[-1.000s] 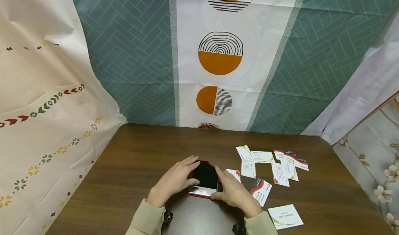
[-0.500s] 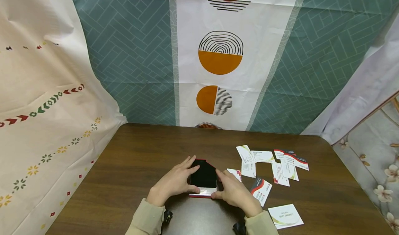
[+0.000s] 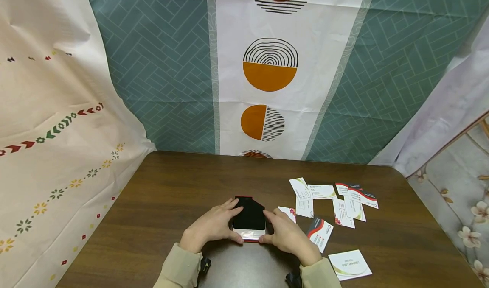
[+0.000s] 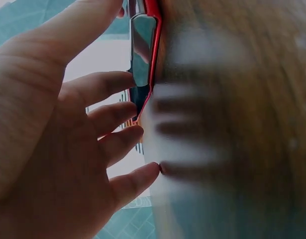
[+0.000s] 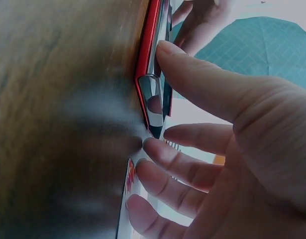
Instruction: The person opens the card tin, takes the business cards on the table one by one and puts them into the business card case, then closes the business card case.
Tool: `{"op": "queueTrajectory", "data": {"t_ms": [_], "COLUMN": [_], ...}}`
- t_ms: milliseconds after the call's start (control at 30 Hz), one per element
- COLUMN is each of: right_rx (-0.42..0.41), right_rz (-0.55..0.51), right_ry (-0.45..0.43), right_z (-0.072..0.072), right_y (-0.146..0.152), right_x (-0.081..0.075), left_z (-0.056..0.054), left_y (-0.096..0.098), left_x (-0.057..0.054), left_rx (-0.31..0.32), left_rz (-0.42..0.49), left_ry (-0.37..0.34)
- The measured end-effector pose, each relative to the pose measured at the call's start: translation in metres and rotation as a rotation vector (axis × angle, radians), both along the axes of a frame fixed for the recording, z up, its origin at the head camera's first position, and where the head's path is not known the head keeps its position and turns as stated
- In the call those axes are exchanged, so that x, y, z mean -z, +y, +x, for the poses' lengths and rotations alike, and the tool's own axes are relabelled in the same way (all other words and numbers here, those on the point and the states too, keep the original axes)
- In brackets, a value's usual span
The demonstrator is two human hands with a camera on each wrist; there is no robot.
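Note:
A business card case (image 3: 249, 216), with a black upper face, a silver band at its near end and a red edge, lies on the table between both hands. My left hand (image 3: 211, 225) holds its left side, thumb at the near corner and index finger along the side. On the opposite side, my right hand (image 3: 289, 236) holds it with the thumb at the near right corner and the index finger at the right edge. Both wrist views show the case's shiny metal side (image 4: 142, 50) and red underside (image 5: 149, 42). The other fingers spread beside it.
Several business cards (image 3: 343, 213) lie scattered on the right of the brown table (image 3: 172, 186). One floral card (image 3: 288, 213) is just beyond my right hand. A white stack of cards (image 3: 349, 265) lies near the front right. Patterned cloth (image 3: 179, 67) hangs behind the table.
My left thumb has slid from the case's top over the silver band to its near edge. The case has turned slightly and sits squarer. My right hand has barely moved.

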State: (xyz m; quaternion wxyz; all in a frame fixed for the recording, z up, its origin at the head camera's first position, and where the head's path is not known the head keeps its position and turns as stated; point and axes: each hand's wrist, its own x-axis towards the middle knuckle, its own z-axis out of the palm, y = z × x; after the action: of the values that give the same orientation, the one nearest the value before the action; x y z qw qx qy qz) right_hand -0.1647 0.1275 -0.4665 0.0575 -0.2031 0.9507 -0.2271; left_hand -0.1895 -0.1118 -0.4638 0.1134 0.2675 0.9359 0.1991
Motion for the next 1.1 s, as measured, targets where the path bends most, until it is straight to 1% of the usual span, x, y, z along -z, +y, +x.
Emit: {"op": "queueTrajectory", "data": {"t_ms": [233,400,600,700,900,1100], "right_rx": [0.003,-0.003,0.015,0.045,0.131,0.206], "right_rz": [-0.001,0.000,-0.035,-0.051,-0.067,-0.036], "right_ry": [0.001,0.011,0.019,0.013,0.021,0.046], "right_z": [0.000,0.001,0.000,-0.002,-0.008,-0.015], "right_y": [-0.001,-0.001,0.004,0.010,0.026,0.050], "right_x": [0.000,0.001,-0.001,-0.004,-0.008,-0.011], "left_z": [0.000,0.001,0.000,-0.001,0.000,0.001], "left_y": [-0.002,-0.002,-0.002,-0.002,-0.002,0.000], "left_x": [0.001,0.001,0.001,0.002,0.001,0.001], "left_rx": [-0.015,-0.010,-0.013,-0.011,-0.013,-0.017], "left_rz": [-0.015,-0.022,-0.024,-0.027,-0.035,-0.021], "left_ry": [-0.015,-0.021,-0.028,-0.025,-0.028,-0.035]}}
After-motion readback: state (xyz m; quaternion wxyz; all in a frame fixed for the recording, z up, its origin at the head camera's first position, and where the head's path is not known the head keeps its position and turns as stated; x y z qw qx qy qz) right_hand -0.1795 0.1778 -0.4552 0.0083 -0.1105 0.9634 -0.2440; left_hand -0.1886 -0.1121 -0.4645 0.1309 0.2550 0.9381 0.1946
